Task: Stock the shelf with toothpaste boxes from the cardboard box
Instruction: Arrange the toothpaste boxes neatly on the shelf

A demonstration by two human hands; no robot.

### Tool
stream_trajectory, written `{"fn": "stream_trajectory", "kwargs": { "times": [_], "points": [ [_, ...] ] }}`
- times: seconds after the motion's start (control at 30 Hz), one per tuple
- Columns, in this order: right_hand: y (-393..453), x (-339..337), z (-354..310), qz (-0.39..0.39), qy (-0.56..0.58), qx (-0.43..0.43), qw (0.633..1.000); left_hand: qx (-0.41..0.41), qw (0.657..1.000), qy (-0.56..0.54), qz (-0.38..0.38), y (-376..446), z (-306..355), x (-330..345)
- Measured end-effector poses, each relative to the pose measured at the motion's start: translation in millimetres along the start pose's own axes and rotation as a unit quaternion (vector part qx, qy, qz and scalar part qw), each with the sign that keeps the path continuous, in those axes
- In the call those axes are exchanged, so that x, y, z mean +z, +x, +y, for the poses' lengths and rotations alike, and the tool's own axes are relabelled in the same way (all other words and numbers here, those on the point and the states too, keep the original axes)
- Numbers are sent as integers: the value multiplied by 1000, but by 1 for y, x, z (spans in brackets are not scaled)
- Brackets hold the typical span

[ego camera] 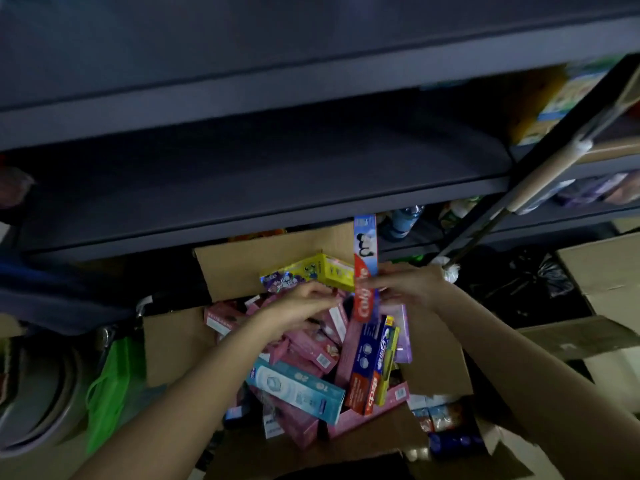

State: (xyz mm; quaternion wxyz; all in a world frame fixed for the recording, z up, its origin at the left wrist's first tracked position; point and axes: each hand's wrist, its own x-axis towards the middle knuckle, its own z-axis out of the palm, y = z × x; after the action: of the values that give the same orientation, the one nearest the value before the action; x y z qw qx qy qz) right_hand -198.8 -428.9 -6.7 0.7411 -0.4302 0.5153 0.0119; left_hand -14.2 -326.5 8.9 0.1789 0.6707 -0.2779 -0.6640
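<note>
Upright red toothpaste box (364,271) above heaped cardboard box (433,344)

Shelf goods (568,98) at upper right too blurred.

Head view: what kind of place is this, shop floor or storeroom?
Probably a storeroom or shop backroom: dark metal shelving, an open cardboard box heaped with toothpaste boxes, more cartons nearby.

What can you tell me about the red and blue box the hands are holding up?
The red and blue toothpaste box is a long, thin carton, red with white letters below, blue on top. It stands nearly upright above the open cardboard box. The right hand pinches its middle; the left hand reaches toward it.
</note>
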Motion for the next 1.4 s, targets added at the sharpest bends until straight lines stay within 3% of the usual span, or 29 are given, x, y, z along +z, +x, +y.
{"fn": "stream_trajectory", "kwargs": {
  "times": [0.07, 0.2, 0.27, 0.33, 0.53, 0.63, 0.77, 0.87, 0.97, 1.0, 1.07, 1.17, 1.4],
  "points": [
    [-17, 21, -17, -85, 41, -4, 995, 25, 999, -1, -33, -12, 14, -3],
    [-41, 60, -40, -157, 28, -9, 987, 54, 995, 54, -63, -48, 29, -39],
    [-54, 75, -56, -169, 21, -21, 985, 41, 990, 81, -104, -76, 33, -70],
    [-67, 87, -80, -132, 35, -62, 989, 42, 988, 112, -99, -107, 39, -105],
    [-105, 133, -164, -106, -108, -235, 960, 138, 985, 104, 9, -206, 62, -200],
    [-121, 163, -206, -67, -269, -300, 913, 193, 974, 93, 77, -251, 74, -238],
    [-127, 212, -264, 13, -347, -417, 840, 233, 944, 122, 199, -291, 84, -279],
    [-125, 248, -305, 59, -337, -469, 814, 321, 876, 82, 350, -298, 87, -306],
    [-110, 282, -345, 94, -317, -518, 789, 393, 743, -42, 541, -292, 77, -330],
    [-103, 293, -358, 102, -315, -528, 783, 386, 719, -68, 573, -287, 72, -337],
    [-86, 314, -384, 115, -307, -532, 781, 345, 709, -127, 602, -276, 58, -347],
    [-56, 341, -415, 134, -312, -513, 788, 326, 716, -191, 587, -264, 38, -347],
    [-2, 365, -437, 180, -418, -471, 755, 339, 741, -201, 544, -257, 9, -347]
  ]
}}
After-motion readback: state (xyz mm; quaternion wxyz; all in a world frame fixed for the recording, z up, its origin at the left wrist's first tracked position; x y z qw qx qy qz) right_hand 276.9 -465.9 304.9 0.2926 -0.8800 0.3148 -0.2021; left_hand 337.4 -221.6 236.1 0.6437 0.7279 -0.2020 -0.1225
